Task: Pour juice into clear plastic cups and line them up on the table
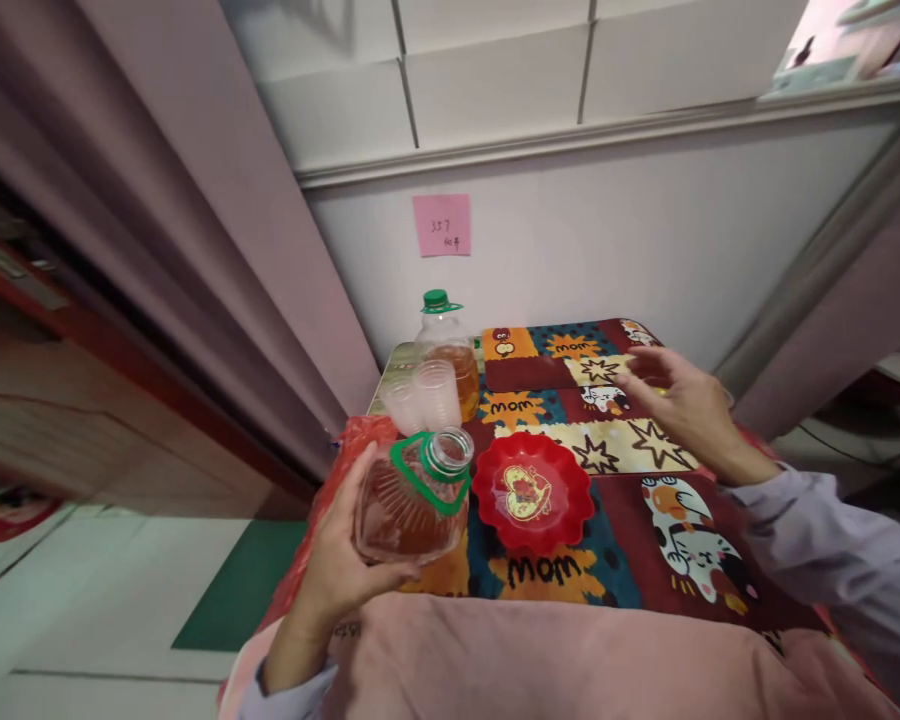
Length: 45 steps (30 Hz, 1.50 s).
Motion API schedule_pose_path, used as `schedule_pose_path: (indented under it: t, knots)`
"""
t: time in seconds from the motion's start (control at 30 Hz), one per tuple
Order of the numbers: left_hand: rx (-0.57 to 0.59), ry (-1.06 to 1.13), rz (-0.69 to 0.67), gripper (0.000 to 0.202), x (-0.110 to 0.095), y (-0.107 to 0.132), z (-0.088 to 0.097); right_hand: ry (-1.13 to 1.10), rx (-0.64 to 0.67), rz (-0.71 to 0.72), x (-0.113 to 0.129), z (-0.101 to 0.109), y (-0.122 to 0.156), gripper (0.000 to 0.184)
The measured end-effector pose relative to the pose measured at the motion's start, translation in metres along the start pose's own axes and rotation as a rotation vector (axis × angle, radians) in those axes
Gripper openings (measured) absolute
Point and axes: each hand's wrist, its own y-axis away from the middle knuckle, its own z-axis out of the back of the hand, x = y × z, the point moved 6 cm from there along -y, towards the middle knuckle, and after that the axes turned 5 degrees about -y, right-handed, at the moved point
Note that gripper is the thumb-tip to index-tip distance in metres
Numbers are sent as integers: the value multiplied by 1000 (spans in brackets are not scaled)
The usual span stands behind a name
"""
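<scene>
My left hand is wrapped round a clear plastic bottle of amber liquid. The bottle has a green carrying ring at its neck, and its mouth shows no cap. Just right of it, a red scalloped bowl with a yellow and red print on its floor sits on the patterned mat. My right hand is raised over the mat's right side, its fingers loosely curved and apart. I see nothing held in it, though its palm is partly hidden.
Behind the held bottle stand stacks of clear plastic cups. A second bottle with a green cap stands behind them. A pink note is stuck to the wall. Curtains hang on both sides. Pink cloth covers the near edge.
</scene>
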Motion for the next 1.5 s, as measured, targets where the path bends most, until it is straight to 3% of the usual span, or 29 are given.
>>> schedule_pose_path:
  t: [0.1, 0.23, 0.33, 0.43, 0.6, 0.93, 1.2, 1.33, 1.5]
  knots:
    - [14, 1, -29, 140, -2, 0, -2, -105, 150, 164, 77, -51, 7, 23]
    - [54, -37, -55, 139, -8, 0, -6, -195, 295, 364, 144, -114, -3, 15]
    - [74, -15, -58, 140, -12, 0, -10, -112, 399, 433, 167, -155, -18, 17]
    - [93, -28, -87, 141, -15, 2, -14, 66, 541, 455, 181, -187, -28, 30]
    - [110, -86, -122, 139, -18, 3, -13, 274, 694, 450, 188, -213, -34, 28]
    - [89, -73, -154, 140, -21, 1, -12, 169, 711, 449, 182, -224, -45, 16]
    - [87, -75, -166, 139, -25, 1, -13, 19, 574, 342, 179, -213, -53, 6]
    - [96, -55, -148, 139, -24, 1, -12, -82, 457, 344, 189, -184, -61, 16]
    - [94, -9, -114, 137, -20, 0, -10, -45, 234, 407, 195, -113, -46, 17]
